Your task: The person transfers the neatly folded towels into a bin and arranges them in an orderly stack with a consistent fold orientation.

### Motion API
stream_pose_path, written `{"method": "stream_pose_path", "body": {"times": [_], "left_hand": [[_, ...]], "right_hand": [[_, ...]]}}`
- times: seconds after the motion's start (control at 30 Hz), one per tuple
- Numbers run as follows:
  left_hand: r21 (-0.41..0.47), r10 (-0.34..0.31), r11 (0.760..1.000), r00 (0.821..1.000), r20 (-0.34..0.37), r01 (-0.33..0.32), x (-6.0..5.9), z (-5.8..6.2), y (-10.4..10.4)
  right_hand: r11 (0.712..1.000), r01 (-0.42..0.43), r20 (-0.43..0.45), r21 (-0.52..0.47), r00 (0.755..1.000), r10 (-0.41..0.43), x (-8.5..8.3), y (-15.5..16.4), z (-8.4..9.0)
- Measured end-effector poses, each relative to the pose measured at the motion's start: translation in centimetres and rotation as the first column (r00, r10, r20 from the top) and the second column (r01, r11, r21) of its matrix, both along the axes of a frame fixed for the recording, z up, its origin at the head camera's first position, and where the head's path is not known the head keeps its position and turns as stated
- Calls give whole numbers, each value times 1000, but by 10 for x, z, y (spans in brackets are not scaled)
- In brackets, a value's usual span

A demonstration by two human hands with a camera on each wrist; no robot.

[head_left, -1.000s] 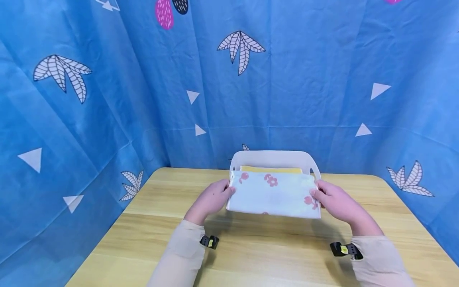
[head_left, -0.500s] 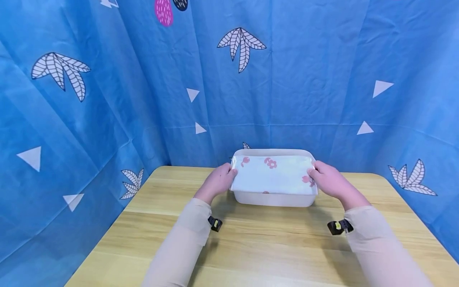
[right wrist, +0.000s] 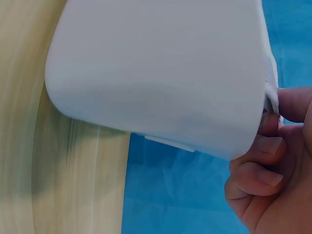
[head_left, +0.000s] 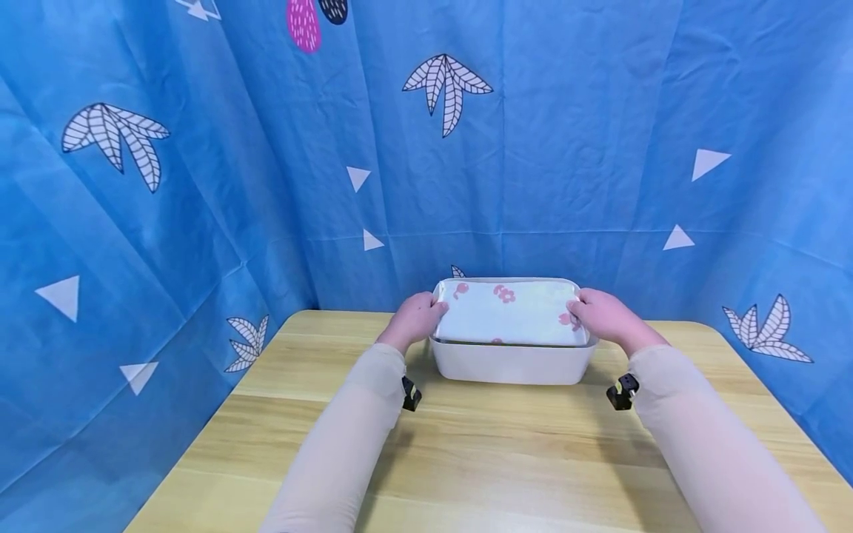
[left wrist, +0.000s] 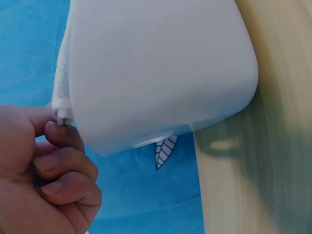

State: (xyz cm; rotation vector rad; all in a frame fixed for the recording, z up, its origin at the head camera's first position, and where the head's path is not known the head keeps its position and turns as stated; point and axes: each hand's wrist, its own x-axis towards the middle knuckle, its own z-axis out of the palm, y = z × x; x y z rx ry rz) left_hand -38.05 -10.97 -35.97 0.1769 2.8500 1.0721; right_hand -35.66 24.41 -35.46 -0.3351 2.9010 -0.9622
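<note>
A folded white towel [head_left: 509, 313] with pink flower prints lies across the top of a white plastic bin [head_left: 513, 364] at the far side of the wooden table [head_left: 466, 444]. My left hand [head_left: 417, 317] pinches the towel's left edge [left wrist: 62, 105] just above the bin's rim [left wrist: 78, 126]. At the other end my right hand [head_left: 600, 314] pinches the towel's right edge [right wrist: 271, 100] beside the bin's wall [right wrist: 161, 73]. What is inside the bin under the towel is hidden.
A blue patterned curtain [head_left: 166, 185] closes in the table at the back and on both sides, right behind the bin. Bare wooden tabletop stretches between the bin and me, under my forearms.
Both hands have carried the towel away from me and lowered it onto the bin. The yellow cloth seen in the bin a second ago is now covered.
</note>
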Motion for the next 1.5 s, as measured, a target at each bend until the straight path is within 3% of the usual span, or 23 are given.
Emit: {"method": "stream_pose_path", "body": {"times": [0.27, 0.53, 0.83, 1.07, 1.3, 1.5], "left_hand": [[-20, 41, 999, 999, 25, -40, -10, -7, 8], [-13, 68, 998, 996, 58, -68, -7, -9, 11], [-30, 90, 996, 996, 27, -89, -7, -9, 13], [-61, 126, 990, 992, -11, -126, -9, -5, 14], [-48, 143, 989, 989, 28, -142, -6, -11, 15], [-41, 120, 992, 993, 1, -120, -5, -12, 15]], "right_hand": [[999, 16, 10, 49, 1000, -16, -11, -1, -5], [995, 22, 10, 94, 1000, -23, -12, -3, -9], [994, 28, 28, 105, 999, -31, -12, -8, -6], [992, 88, -1, 87, 996, -88, -14, -8, -5], [989, 96, -3, 109, 995, -97, -12, -6, -11], [988, 102, -30, 113, 995, -99, -12, -6, -14]]}}
